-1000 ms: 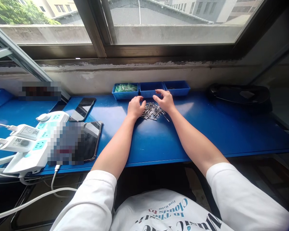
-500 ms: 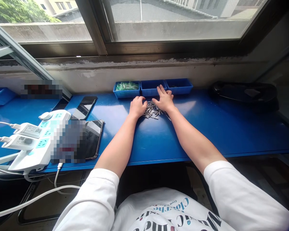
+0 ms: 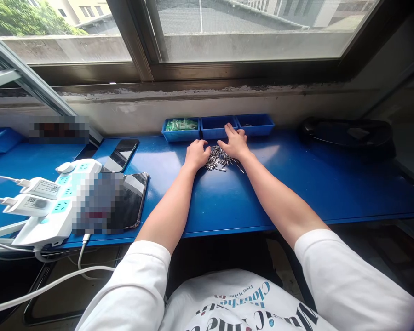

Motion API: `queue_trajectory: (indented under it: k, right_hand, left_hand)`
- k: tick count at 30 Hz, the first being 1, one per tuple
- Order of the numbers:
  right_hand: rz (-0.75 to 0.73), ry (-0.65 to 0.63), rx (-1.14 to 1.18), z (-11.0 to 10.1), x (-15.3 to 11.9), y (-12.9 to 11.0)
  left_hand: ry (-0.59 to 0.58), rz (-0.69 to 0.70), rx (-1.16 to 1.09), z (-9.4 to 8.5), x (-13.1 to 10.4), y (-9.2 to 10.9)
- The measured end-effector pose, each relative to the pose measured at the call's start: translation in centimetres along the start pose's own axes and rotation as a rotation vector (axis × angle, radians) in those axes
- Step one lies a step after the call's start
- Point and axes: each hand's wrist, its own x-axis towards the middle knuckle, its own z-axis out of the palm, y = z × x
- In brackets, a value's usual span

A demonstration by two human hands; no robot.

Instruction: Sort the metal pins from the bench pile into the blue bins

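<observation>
Grip unclear in the curled left hand (image 3: 196,154), right hand (image 3: 236,144) loosely spread, angled forward, metal pins (image 3: 216,161) between them

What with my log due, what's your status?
Left hand at rods, grip unclear; right hand open opposite. Rods piled loose on table. Bins behind, nothing blocking.

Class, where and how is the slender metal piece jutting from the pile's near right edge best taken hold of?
Probably by its near end, from the front right, pinched across its width: the slender metal piece appears to lie flat, pointing out of the pile, so that end is clear of its neighbours.
</observation>
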Motion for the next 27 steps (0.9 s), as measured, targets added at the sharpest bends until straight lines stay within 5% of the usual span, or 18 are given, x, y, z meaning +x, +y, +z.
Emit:
queue_trajectory:
  k: [9, 16, 23, 27]
  right_hand:
    - [-0.054, -0.059, -0.056, -1.6, 2.6, -1.2]
    - [-0.068, 0.029, 0.086, -2.4, -0.6, -0.5]
    - [-0.079, -0.252, 0.059, -5.2, -7.3, 2.2]
    - [-0.146, -0.393, -0.083, -4.9, -9.9, 2.9]
  left_hand:
    - [-0.017, -0.004, -0.003, -0.4, 0.0, 0.2]
    - [-0.084, 0.022, -0.021, -0.8, 0.0, 0.2]
    - [-0.507, -0.004, -0.169, -4.2, -0.1, -1.0]
    - [-0.636, 0.014, -0.058, -4.8, -0.2, -1.1]
